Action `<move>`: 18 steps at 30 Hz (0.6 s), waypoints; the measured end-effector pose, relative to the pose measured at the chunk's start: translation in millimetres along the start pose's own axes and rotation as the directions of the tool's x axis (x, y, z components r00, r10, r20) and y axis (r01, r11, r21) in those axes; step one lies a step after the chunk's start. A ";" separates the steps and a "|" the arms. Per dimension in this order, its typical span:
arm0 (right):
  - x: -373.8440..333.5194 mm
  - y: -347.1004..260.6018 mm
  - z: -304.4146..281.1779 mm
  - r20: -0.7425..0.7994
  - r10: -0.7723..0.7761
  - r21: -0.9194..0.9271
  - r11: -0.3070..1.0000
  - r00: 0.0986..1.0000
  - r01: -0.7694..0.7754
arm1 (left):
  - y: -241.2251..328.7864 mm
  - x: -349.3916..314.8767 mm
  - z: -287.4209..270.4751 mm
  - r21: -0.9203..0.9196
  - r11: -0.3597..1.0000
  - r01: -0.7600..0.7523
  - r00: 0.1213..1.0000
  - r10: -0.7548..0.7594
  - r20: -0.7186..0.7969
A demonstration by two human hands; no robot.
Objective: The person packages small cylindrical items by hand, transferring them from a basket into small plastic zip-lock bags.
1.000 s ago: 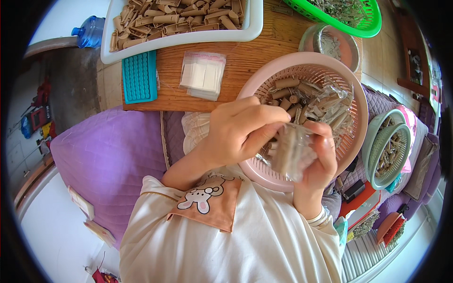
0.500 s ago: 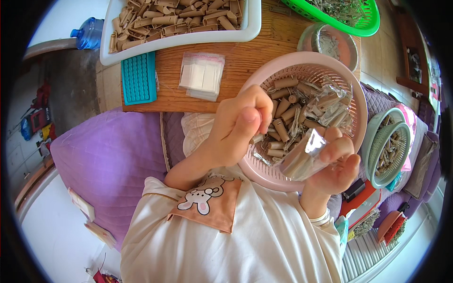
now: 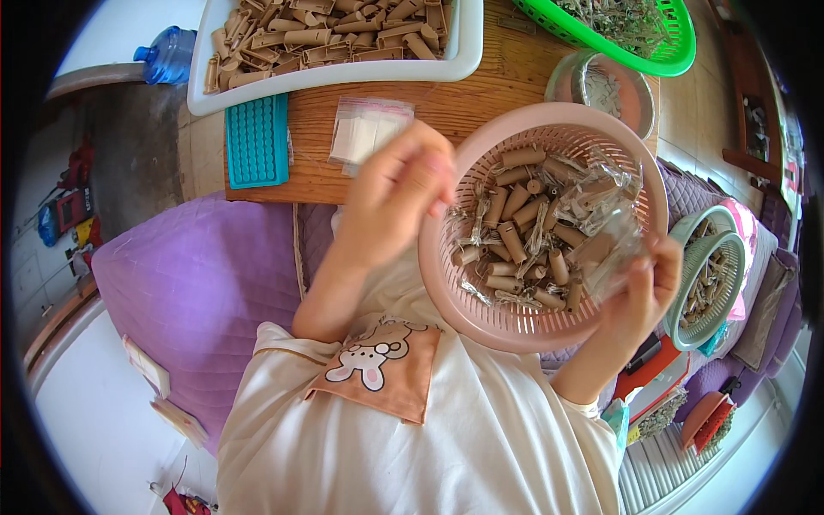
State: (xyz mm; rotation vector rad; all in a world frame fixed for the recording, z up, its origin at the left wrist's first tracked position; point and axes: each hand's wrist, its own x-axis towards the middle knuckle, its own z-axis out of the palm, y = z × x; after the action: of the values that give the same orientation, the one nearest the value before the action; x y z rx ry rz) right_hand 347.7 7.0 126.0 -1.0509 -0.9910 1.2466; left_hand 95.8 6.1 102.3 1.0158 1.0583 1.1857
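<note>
clear packet (image 3: 611, 256), brownish inside & blurred, is at the r. side of the pink basket, over its contents, in the r. hand (image 3: 651, 279). r. fingers narrow, holding the packet's near end betw. thumb & fingertips. l. hand (image 3: 399, 193) is up by the basket's l. rim, nearest to it & to the bagged cards; its fingers are curled in, a bit blurred, can't tell if they pinch anything. cream top (image 3: 489, 429) below, w/ a brown bunny patch (image 3: 390, 369) on the chest.

pink basket (image 3: 558, 114) has slots in its walls, holds lots of short brown tubes (image 3: 512, 243), mostly lying at odd angles, + crumpled clear wraps (image 3: 601, 184) heaped toward the upper r. purple quilted cover (image 3: 189, 292) spreads to the l. of the person.

wood surface (image 3: 442, 101) past that: bagged cards (image 3: 360, 133), white, in a clear bag, partly behind l. hand; teal ridged tray (image 3: 257, 142) to their l.; white tub (image 3: 343, 75) behind, full of loose brown pieces (image 3: 309, 36). round bowl (image 3: 640, 107) just behind the basket, w/ pale bits; green basket (image 3: 601, 47) beyond, w/ dried plant stuff.

off to the r., pale green baskets (image 3: 692, 341), stacked, w/ more brown bits. far l., blue water jug (image 3: 170, 57) lying on its side.
</note>
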 end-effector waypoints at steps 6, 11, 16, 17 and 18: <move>9.7 -5.9 -15.2 -0.188 -0.374 -0.927 0.372 0.908 -0.038 | -12.8 1.5 -52.3 0.024 0.994 -0.110 0.906 0.110 -0.408; -3.9 10.8 -5.1 -0.038 -0.443 -0.850 0.486 0.896 0.204 | -24.6 -4.2 -70.1 -0.017 0.998 -0.063 0.897 0.049 -0.439; 12.6 0.6 -35.1 -0.307 -0.518 -0.836 0.548 0.798 0.035 | -29.6 -10.0 -71.2 -0.004 0.999 -0.036 0.919 0.031 -0.393; 17.9 -0.7 -43.2 -0.279 -0.495 -0.855 0.518 0.823 0.022 | -30.5 -9.3 -70.7 -0.007 0.999 -0.037 0.921 0.031 -0.388; 21.5 1.9 -51.9 -0.209 -0.473 -0.887 0.459 0.856 0.037 | -31.3 -8.5 -70.4 -0.009 1.000 -0.029 0.916 0.023 -0.401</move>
State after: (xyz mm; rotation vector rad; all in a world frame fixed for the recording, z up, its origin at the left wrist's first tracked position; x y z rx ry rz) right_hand 399.1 24.9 112.1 -1.7706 -1.3895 0.1042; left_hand 32.7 -2.1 58.0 0.7912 1.3554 1.4607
